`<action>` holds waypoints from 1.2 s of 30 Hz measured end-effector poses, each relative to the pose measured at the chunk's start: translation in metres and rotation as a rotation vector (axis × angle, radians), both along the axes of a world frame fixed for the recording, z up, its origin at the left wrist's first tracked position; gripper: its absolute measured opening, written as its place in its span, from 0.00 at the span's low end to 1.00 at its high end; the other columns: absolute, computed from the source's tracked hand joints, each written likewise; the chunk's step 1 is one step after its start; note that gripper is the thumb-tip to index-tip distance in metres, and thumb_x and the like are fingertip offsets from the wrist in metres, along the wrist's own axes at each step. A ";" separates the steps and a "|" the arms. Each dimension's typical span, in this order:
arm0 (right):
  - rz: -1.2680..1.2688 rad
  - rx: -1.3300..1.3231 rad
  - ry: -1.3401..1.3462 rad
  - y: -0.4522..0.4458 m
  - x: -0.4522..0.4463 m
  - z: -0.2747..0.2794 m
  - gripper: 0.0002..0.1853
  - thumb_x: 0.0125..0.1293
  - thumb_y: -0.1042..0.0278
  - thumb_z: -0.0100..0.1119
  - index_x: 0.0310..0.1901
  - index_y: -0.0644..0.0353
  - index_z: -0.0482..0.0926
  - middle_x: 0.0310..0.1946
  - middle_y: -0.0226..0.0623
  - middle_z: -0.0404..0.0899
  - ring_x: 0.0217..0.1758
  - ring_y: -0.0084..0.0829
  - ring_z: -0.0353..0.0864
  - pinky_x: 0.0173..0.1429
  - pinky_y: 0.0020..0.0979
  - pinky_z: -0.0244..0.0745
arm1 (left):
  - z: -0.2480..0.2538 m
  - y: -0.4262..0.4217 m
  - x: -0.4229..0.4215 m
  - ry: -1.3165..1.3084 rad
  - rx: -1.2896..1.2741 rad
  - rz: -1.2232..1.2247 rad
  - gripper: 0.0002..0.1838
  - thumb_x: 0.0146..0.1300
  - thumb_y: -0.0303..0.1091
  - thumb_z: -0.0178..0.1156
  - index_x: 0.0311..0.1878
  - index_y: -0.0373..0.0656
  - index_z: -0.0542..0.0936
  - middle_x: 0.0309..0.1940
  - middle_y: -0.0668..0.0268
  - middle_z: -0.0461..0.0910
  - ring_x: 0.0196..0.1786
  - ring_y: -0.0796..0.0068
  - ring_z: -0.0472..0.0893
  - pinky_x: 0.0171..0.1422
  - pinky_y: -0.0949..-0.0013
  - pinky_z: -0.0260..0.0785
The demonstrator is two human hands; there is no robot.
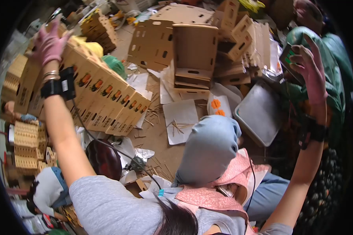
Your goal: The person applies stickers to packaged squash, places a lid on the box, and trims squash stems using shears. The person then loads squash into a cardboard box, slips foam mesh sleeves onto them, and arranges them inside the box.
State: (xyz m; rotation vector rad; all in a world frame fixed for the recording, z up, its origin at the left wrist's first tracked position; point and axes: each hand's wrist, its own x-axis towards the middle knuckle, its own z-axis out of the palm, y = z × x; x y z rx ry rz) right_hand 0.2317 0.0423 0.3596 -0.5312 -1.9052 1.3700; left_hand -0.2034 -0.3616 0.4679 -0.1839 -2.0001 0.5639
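My left hand [51, 44], in a pink glove, is raised at the upper left with its fingers spread. It is over the end of a long row of nested cardboard boxes [102, 94] with fruit pictures; whether it touches them I cannot tell. At the right, my right hand [310, 70] is up in the air in a pink glove, its fingers apart and partly curled. Behind it are a dark device with a green display [289, 55] and green cloth. An empty brown box [195, 51] stands upright in the middle.
A grey tray [259, 113] lies right of my knee. Flat cardboard [151, 45] and stacked boxes [243, 43] stand behind. White paper [180, 119] and sticks litter the floor. Another person [47, 190] bends at the lower left; a person in green [337, 51] is at the right.
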 end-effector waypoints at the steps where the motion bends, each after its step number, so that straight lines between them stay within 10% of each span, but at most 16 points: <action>1: -0.044 -0.039 -0.021 0.007 0.009 -0.012 0.30 0.69 0.54 0.54 0.69 0.52 0.59 0.48 0.32 0.76 0.47 0.24 0.78 0.52 0.30 0.75 | 0.006 -0.029 -0.055 -0.080 0.007 -0.226 0.33 0.57 0.65 0.57 0.65 0.77 0.61 0.65 0.54 0.62 0.66 0.43 0.63 0.64 0.39 0.60; 8: -0.398 -0.378 -0.018 0.067 0.118 -0.094 0.21 0.70 0.58 0.51 0.64 0.48 0.68 0.45 0.33 0.79 0.43 0.25 0.79 0.51 0.30 0.74 | 0.001 -0.019 -0.034 0.128 -0.024 -0.042 0.28 0.53 0.60 0.59 0.58 0.75 0.66 0.59 0.61 0.63 0.59 0.53 0.65 0.56 0.39 0.55; 9: -0.498 -0.404 -0.025 0.077 0.134 -0.106 0.21 0.70 0.58 0.51 0.64 0.46 0.69 0.45 0.34 0.79 0.44 0.27 0.79 0.52 0.32 0.75 | 0.000 -0.023 -0.047 0.248 -0.037 -0.100 0.23 0.58 0.70 0.47 0.51 0.73 0.72 0.52 0.60 0.68 0.53 0.54 0.69 0.51 0.42 0.58; 14: -0.627 -0.518 -0.167 0.095 0.204 -0.158 0.21 0.70 0.54 0.53 0.63 0.42 0.69 0.49 0.33 0.77 0.45 0.28 0.77 0.52 0.32 0.74 | -0.017 -0.056 -0.074 0.193 -0.041 -0.014 0.25 0.62 0.65 0.50 0.61 0.75 0.66 0.63 0.52 0.59 0.64 0.53 0.64 0.58 0.42 0.62; 18: -0.830 -0.634 -0.041 0.107 0.267 -0.156 0.23 0.69 0.51 0.54 0.63 0.46 0.68 0.52 0.33 0.74 0.48 0.30 0.76 0.52 0.30 0.75 | -0.077 0.035 -0.021 0.146 -0.065 -0.450 0.28 0.62 0.62 0.54 0.65 0.74 0.64 0.67 0.52 0.59 0.69 0.49 0.61 0.67 0.41 0.58; 22: -1.032 -0.275 0.219 0.063 0.329 -0.063 0.20 0.71 0.63 0.52 0.61 0.60 0.68 0.49 0.40 0.76 0.49 0.37 0.79 0.54 0.34 0.78 | -0.186 0.184 0.097 -0.819 -0.112 -1.531 0.30 0.58 0.49 0.64 0.63 0.53 0.70 0.66 0.58 0.64 0.69 0.50 0.62 0.73 0.43 0.49; 25: -1.168 0.245 0.219 -0.056 0.348 0.018 0.21 0.74 0.62 0.44 0.63 0.63 0.64 0.54 0.48 0.73 0.54 0.39 0.77 0.59 0.36 0.75 | -0.236 0.253 0.200 -1.675 -0.710 -1.696 0.30 0.65 0.57 0.50 0.59 0.43 0.72 0.56 0.53 0.71 0.63 0.48 0.67 0.69 0.51 0.55; 28: -1.463 0.510 0.075 -0.195 0.375 0.045 0.21 0.70 0.63 0.52 0.62 0.57 0.65 0.42 0.36 0.77 0.37 0.25 0.81 0.40 0.26 0.79 | -0.296 0.294 0.275 -2.307 -1.188 -1.636 0.28 0.70 0.51 0.48 0.62 0.37 0.70 0.57 0.54 0.73 0.59 0.58 0.73 0.66 0.65 0.62; 30: -1.683 0.493 -0.100 -0.305 0.431 0.035 0.22 0.68 0.68 0.54 0.61 0.66 0.64 0.46 0.42 0.76 0.42 0.32 0.82 0.44 0.29 0.80 | -0.345 0.318 0.272 -3.077 -1.115 -0.985 0.22 0.70 0.38 0.50 0.62 0.36 0.70 0.57 0.58 0.74 0.57 0.68 0.74 0.63 0.70 0.64; 36: -2.540 -0.140 -0.026 -0.517 0.414 -0.087 0.26 0.62 0.59 0.61 0.59 0.59 0.66 0.46 0.37 0.75 0.39 0.27 0.78 0.39 0.29 0.76 | -0.363 0.410 0.320 -2.536 -1.494 -1.413 0.17 0.64 0.28 0.54 0.56 0.35 0.73 0.49 0.59 0.78 0.48 0.68 0.77 0.54 0.69 0.69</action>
